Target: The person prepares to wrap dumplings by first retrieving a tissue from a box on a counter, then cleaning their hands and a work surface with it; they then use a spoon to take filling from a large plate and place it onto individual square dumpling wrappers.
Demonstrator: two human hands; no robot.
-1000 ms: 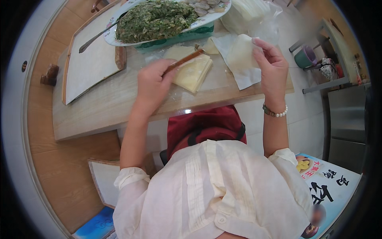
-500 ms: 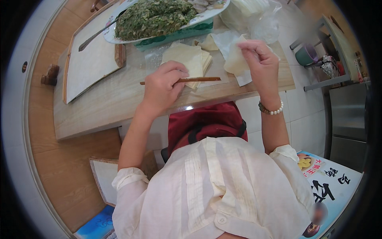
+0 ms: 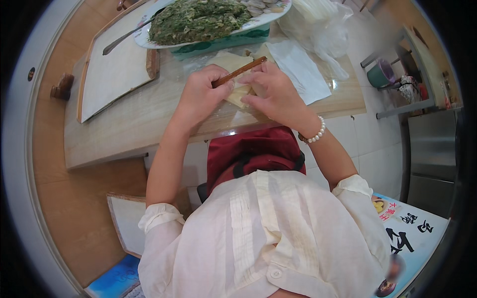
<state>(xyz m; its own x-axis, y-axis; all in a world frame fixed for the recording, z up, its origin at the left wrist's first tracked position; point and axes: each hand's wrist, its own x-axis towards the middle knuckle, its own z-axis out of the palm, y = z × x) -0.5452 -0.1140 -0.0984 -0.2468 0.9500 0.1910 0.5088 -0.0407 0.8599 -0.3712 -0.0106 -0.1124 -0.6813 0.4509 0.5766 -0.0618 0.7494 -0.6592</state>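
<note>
My left hand (image 3: 202, 94) is closed round one end of a flat brown wooden stick (image 3: 238, 72), which slants up to the right. Close beside it, my right hand (image 3: 276, 90) curves its fingers and thumb about a thin pale-yellow dough wrapper (image 3: 239, 93), below the stick's far end. The hands partly hide this wrapper and the stack of wrappers (image 3: 229, 60) on the table. Beyond them sits a large plate (image 3: 142, 38) with chopped green filling (image 3: 198, 22) and pale shrimp-like pieces (image 3: 258, 7).
The plate rests on a green box (image 3: 223, 43). A metal spoon (image 3: 117, 45) leans from the plate over a wood-framed white board (image 3: 112, 74) at left. Right of the hands lie a white sheet (image 3: 303, 69) and clear plastic bags (image 3: 318, 25). The table's front edge (image 3: 114, 154) is near me.
My right hand has come left from beside the white sheet to meet my left hand, bringing the wrapper it held. The stick has tilted from level to slanting, its right end raised.
</note>
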